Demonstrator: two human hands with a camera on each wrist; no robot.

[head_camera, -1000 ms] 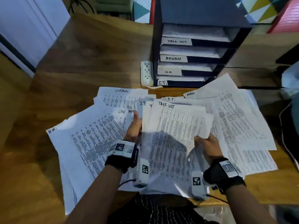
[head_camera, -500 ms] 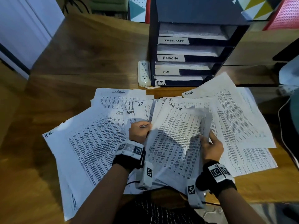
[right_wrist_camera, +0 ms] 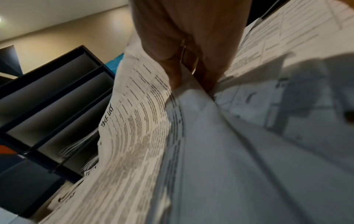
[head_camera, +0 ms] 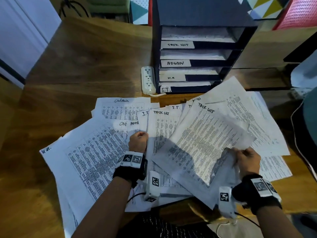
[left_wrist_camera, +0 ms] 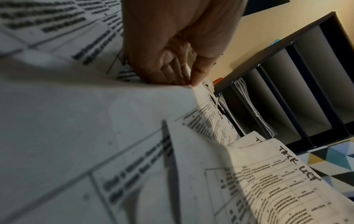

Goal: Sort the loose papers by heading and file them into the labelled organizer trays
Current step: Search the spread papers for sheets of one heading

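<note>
Loose printed papers with handwritten headings lie spread over the wooden desk. My right hand pinches the lower right corner of a TASK LIST sheet and holds it lifted and tilted above the pile; it shows again as the TASK LIST sheet. My left hand pinches the left edge of another TASK LIST sheet, seen close as fingers gripping the sheet's edge. The dark organizer stands at the back with trays labelled TASK LIST, ADMIN, H.R and I.T..
A white power strip lies left of the organizer. Bare wood stretches to the left and far left of the desk. A cable runs along the right edge. Sheets headed admin and H.R. lie on the left.
My right hand has swung the top TASK LIST sheet to the right and lifted it off the stack. My left hand drew back and now pinches the edge of the sheet beneath.
</note>
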